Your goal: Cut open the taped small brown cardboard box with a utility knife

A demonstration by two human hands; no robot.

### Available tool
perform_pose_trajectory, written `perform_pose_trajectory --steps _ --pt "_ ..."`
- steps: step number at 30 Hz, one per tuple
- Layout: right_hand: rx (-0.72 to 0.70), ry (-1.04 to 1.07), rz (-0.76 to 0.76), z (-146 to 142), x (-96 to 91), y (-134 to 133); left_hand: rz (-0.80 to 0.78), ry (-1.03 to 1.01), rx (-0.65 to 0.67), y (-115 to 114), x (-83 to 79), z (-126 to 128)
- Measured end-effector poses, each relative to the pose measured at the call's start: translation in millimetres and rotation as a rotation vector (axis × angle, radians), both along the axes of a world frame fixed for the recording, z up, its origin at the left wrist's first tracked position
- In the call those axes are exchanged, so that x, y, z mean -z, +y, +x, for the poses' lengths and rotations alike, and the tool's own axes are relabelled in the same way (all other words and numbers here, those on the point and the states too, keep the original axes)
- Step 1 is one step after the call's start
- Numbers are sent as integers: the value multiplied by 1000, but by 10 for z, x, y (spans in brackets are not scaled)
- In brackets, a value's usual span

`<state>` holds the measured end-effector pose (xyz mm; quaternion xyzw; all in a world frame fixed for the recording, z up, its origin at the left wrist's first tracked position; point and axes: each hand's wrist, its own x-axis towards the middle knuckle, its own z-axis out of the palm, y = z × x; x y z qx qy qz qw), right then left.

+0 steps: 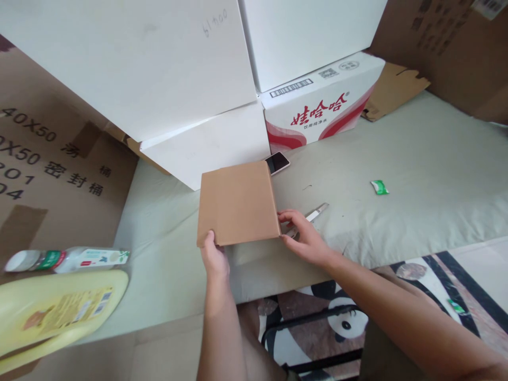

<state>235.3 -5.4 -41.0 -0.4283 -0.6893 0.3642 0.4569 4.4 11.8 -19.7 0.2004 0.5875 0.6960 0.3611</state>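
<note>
A yellow jug (63, 312) lies far left. The left hand (215, 260) grips the near-left corner of a brown cardboard box (238, 202) over pale green cloth (257, 272); the right hand (304, 241) grasps its right edge, beside a knife (317, 211).

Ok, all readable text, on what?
"娃哈哈®": red-white carton
"饮用纯净水": same
"40X50 汤桶": left carton
"X50 密封桶": same, cut
"01": same
"04": same
"00419", probably, upside down: white box
Too small/blurred: bottle, yellow jug, right carton, green packet
</note>
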Motion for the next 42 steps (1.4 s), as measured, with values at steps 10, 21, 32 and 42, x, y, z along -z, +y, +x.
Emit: perform_pose_trajectory --steps 10,21,32,42 --pt "-4 1 1 3 2 -1 18 28 14 -6 10 -7" --pt "4 8 -5 -39 -12 -4 2 -40 -33 14 -65 44" --pt "10 -9 3 -40 11 1 1 -100 -52 14 -107 70" --pt "-8 1 10 -30 4 1 -10 -99 -53 19 -88 57"
